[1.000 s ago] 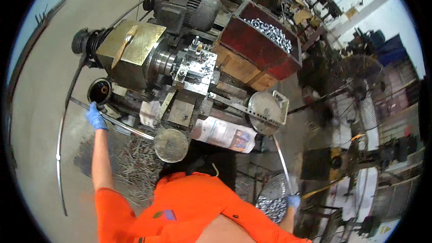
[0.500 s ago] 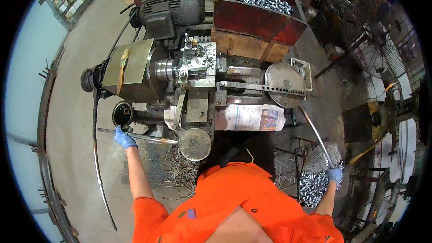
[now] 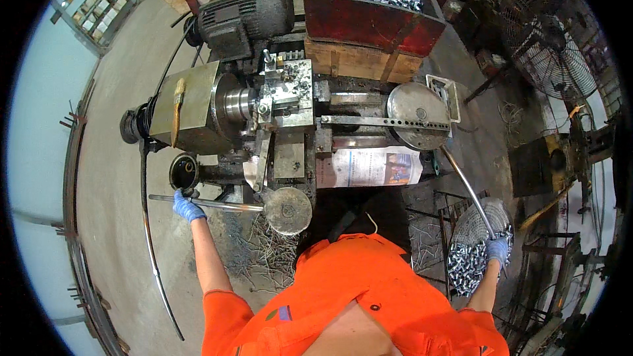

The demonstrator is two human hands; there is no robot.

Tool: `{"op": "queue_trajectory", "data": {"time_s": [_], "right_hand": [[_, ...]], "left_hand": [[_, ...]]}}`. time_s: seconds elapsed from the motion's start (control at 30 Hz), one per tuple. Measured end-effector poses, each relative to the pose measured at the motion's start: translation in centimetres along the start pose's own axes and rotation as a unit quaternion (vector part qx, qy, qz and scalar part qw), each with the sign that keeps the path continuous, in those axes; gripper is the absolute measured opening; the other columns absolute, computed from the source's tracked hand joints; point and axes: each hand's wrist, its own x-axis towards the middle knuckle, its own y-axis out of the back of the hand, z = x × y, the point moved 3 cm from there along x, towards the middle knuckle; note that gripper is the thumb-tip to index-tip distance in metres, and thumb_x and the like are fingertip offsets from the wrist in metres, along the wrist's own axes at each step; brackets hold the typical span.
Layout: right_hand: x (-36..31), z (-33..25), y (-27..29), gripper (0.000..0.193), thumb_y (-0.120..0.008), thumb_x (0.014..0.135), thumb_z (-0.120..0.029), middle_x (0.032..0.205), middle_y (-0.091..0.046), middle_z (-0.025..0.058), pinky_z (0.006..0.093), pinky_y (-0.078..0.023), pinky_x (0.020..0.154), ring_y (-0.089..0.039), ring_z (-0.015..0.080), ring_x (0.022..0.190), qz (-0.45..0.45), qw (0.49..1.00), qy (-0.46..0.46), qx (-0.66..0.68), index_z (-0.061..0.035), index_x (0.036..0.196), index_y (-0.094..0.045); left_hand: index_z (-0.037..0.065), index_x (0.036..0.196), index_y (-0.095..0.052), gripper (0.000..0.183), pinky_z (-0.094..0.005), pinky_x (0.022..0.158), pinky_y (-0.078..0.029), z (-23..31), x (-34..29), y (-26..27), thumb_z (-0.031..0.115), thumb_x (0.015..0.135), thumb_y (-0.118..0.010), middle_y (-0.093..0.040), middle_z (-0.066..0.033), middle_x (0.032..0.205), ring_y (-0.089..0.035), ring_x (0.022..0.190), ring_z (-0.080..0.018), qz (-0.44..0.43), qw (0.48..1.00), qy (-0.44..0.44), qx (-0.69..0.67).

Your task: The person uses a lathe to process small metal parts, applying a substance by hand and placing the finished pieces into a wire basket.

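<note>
My left hand (image 3: 188, 206), in a blue glove, is closed around a metal lever bar (image 3: 227, 206) that runs to a round steel disc (image 3: 288, 211) at the front of a lathe-like machine. Just beyond that hand is a dark round cup-shaped part (image 3: 183, 170). On the right, my blue-gloved right hand (image 3: 498, 248) grips a long shiny lever rod (image 3: 467, 188), which slants down from under a larger steel disc (image 3: 417, 115). Beneath this hand, a round mesh basket (image 3: 498, 214) holds many small shiny metal sleeves (image 3: 465, 266). The machine's tool block (image 3: 290, 95) faces the chuck (image 3: 235, 103).
A red bin (image 3: 372, 23) of metal parts sits on a wooden crate (image 3: 362, 60) behind the machine. An electric motor (image 3: 247, 16) stands at the back left. A brush (image 3: 177, 112) lies on the metal cover. Thin scraps (image 3: 273, 250) litter the floor; a large fan (image 3: 550, 39) stands right.
The view has shifted slightly. Both hands keep their hold on the same lever bar and lever rod, with no clear movement of the machine parts.
</note>
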Motion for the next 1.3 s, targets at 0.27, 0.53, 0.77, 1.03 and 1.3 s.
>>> {"op": "queue_trajectory", "data": {"time_s": [0.27, 0.53, 0.77, 1.03, 1.3], "right_hand": [[-1.0, -0.6, 0.4, 0.046, -0.069, 0.064, -0.036, 0.093, -0.061, 0.0247, 0.0419, -0.046, 0.080, -0.059, 0.0373, 0.090, 0.011, 0.999, -0.036, 0.001, 0.0022, 0.089, -0.062], [-3.3, -2.8, 3.3, 0.048, -0.068, 0.066, -0.036, 0.098, -0.061, 0.0238, 0.0408, -0.047, 0.084, -0.059, 0.0359, 0.094, -0.055, 0.996, -0.067, -0.012, 0.0013, 0.095, -0.061], [-2.5, -1.4, 1.3, 0.048, -0.069, 0.065, -0.034, 0.099, -0.061, 0.0236, 0.0408, -0.047, 0.083, -0.059, 0.0364, 0.094, -0.025, 0.997, -0.071, -0.019, 0.0007, 0.097, -0.061], [-3.3, -1.6, 1.6, 0.041, -0.068, 0.064, -0.030, 0.096, -0.060, 0.0257, 0.0411, -0.047, 0.081, -0.059, 0.0375, 0.091, -0.018, 0.999, -0.047, -0.009, 0.0009, 0.090, -0.063], [-5.1, -3.1, 3.6, 0.041, -0.067, 0.064, -0.028, 0.097, -0.060, 0.0253, 0.0401, -0.046, 0.083, -0.058, 0.0371, 0.094, -0.037, 0.998, -0.057, 0.004, 0.0017, 0.091, -0.062]], "left_hand": [[-0.004, 0.071, -0.060, 0.021, -0.0309, 0.044, -0.047, -0.4, 0.5, 0.0, 0.016, 0.078, -0.055, -0.060, -0.0110, 0.064, -0.054, 0.047, -0.0202, -0.002, 1.000, 0.000, -0.021], [-0.004, 0.071, -0.060, 0.021, -0.0313, 0.045, -0.047, -0.7, 0.9, 0.3, 0.015, 0.078, -0.055, -0.059, -0.0113, 0.063, -0.054, 0.047, -0.0201, -0.007, 1.000, -0.010, -0.005], [-0.004, 0.072, -0.060, 0.020, -0.0317, 0.045, -0.048, -0.7, 1.0, 0.2, 0.015, 0.078, -0.054, -0.060, -0.0116, 0.064, -0.055, 0.047, -0.0205, -0.009, 1.000, 0.006, -0.026], [-0.003, 0.076, -0.061, 0.020, -0.0318, 0.044, -0.048, -0.6, 0.9, 0.3, 0.015, 0.079, -0.053, -0.061, -0.0122, 0.065, -0.056, 0.048, -0.0212, -0.010, 1.000, -0.001, -0.025], [-0.003, 0.074, -0.061, 0.020, -0.0319, 0.044, -0.048, -0.9, 1.3, 0.4, 0.015, 0.078, -0.055, -0.061, -0.0123, 0.066, -0.056, 0.048, -0.0212, -0.007, 1.000, -0.007, -0.019]]}}
